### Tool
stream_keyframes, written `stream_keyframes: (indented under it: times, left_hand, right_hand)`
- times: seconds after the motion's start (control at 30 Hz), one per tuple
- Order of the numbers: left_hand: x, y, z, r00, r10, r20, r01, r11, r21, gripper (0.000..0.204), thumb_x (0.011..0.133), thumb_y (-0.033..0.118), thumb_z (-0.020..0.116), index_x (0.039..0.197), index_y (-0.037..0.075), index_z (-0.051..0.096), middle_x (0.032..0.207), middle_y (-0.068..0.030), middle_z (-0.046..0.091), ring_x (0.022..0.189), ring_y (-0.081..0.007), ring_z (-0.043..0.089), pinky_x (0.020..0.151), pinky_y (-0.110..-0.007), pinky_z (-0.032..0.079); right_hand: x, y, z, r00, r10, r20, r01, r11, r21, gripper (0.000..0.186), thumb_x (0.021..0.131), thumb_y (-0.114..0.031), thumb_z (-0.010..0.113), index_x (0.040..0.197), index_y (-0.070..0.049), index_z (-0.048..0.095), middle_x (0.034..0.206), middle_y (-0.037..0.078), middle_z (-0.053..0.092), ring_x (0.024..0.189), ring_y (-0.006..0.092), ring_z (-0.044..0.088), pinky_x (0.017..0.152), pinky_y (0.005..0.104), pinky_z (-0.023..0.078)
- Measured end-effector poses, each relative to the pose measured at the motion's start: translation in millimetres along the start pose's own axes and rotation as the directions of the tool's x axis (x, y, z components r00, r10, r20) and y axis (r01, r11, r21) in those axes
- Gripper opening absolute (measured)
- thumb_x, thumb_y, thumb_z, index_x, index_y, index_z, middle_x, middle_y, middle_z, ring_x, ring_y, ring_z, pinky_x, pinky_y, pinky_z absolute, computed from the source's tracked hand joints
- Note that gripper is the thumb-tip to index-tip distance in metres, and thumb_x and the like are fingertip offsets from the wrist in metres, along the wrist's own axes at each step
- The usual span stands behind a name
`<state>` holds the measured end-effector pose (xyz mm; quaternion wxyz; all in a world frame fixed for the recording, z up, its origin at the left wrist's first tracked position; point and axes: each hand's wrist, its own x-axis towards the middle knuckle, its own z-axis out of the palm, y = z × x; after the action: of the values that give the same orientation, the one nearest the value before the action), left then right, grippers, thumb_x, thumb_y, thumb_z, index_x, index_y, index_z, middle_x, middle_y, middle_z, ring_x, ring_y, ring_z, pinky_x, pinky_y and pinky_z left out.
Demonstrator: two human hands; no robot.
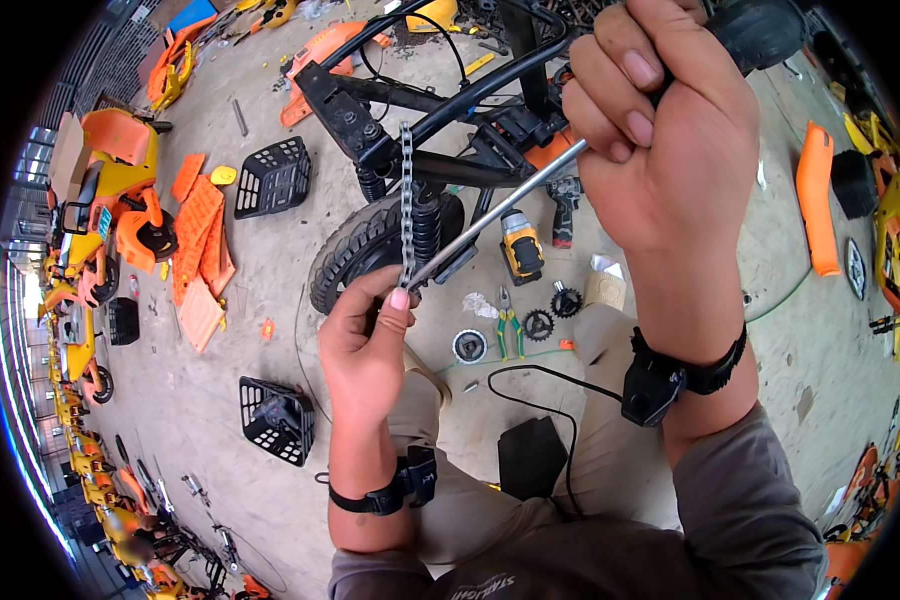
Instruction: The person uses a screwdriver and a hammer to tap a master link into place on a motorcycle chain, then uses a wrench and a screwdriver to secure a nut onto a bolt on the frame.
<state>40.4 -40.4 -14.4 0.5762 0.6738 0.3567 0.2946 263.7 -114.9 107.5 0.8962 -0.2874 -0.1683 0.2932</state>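
My left hand (365, 345) is closed, thumb and fingers pinching the lower end of a silver drive chain (407, 200). The chain runs straight up in front of the black vehicle frame (355, 125). High on the right, my right hand (670, 130) is wrapped round the bulky black handle of what looks like a long screwdriver (500, 220). Its steel shaft slants down to the left, with the tip at the chain beside my left thumb; whether it sits inside a link is too small to tell. Behind the chain are a black coil spring (426, 235) and a knobbly tyre (345, 250).
On the concrete floor lie a yellow power drill (522, 245), a dark drill (564, 210), green-handled pliers (510, 325), sprockets (538, 325) and a ring-shaped part (469, 346). Black baskets (273, 178) and orange panels (202, 230) are at left. A cable (540, 370) crosses my lap.
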Motion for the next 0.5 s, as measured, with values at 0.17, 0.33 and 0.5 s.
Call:
stream_keyframes:
  times: [0.17, 0.33, 0.5]
  left_hand:
    - [0.4, 13.0, -1.2, 0.999, 0.009, 0.042, -0.005, 0.996, -0.087, 0.029, 0.097, 0.006, 0.066, 0.125, -0.003, 0.063, 0.098, -0.0036, 0.067, 0.082, -0.0073, 0.057, 0.07, -0.021, 0.044]
    - [1.8, 11.0, 0.4, 0.997, -0.014, 0.075, 0.023, 0.993, -0.12, 0.029, 0.095, 0.004, 0.069, 0.122, -0.003, 0.063, 0.105, -0.0035, 0.068, 0.091, -0.0081, 0.059, 0.081, -0.022, 0.047]
    - [3.3, 11.6, 2.0, 1.0, -0.003, 0.01, 0.004, 0.997, -0.077, 0.026, 0.094, 0.005, 0.071, 0.118, -0.002, 0.064, 0.099, -0.0027, 0.068, 0.084, -0.0063, 0.057, 0.074, -0.02, 0.045]
  right_hand:
    - [10.8, -3.5, -19.6, 0.989, -0.066, 0.132, 0.056, 0.995, 0.081, 0.02, 0.105, -0.019, 0.048, 0.114, -0.004, 0.059, 0.059, -0.005, 0.04, 0.039, 0.0052, 0.027, 0.036, 0.023, 0.021]
    - [8.9, -3.9, -17.1, 0.971, -0.063, 0.229, 0.036, 0.992, 0.121, 0.023, 0.106, -0.018, 0.046, 0.117, -0.004, 0.061, 0.057, -0.005, 0.039, 0.038, 0.0053, 0.025, 0.034, 0.0238, 0.019]
    - [13.0, -15.9, -17.8, 0.947, -0.114, 0.3, 0.089, 0.992, 0.093, 0.026, 0.107, -0.021, 0.043, 0.116, -0.003, 0.06, 0.057, -0.006, 0.038, 0.038, 0.0052, 0.026, 0.033, 0.0225, 0.019]
